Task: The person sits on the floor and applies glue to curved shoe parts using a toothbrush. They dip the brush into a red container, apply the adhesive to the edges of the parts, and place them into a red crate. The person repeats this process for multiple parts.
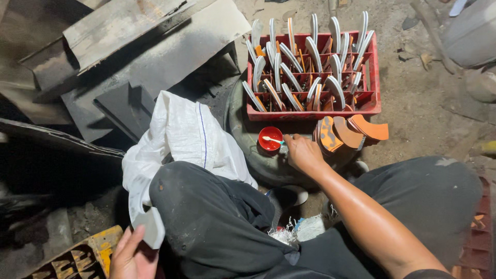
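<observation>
Blade blank (pixel 150 227) sits at seven o'clock, a flat grey curved piece pinched at its lower end by the left hand (pixel 132 256), thumb and fingers closed on it. Looks stiff and thin, fairly light, edges likely sharp, so holding the broad flat faces seems safest. Right hand (pixel 302 152) is out at twelve o'clock, fingers closed on a white-handled brush (pixel 273 139) whose tip lies in the small red cup (pixel 269 138). Just beyond, at one o'clock, a red crate (pixel 372 101) stands packed with upright blades. Orange and brown handle pieces (pixel 349 133) fan out beside that hand. White sack (pixel 181 134) drapes at ten o'clock.
</observation>
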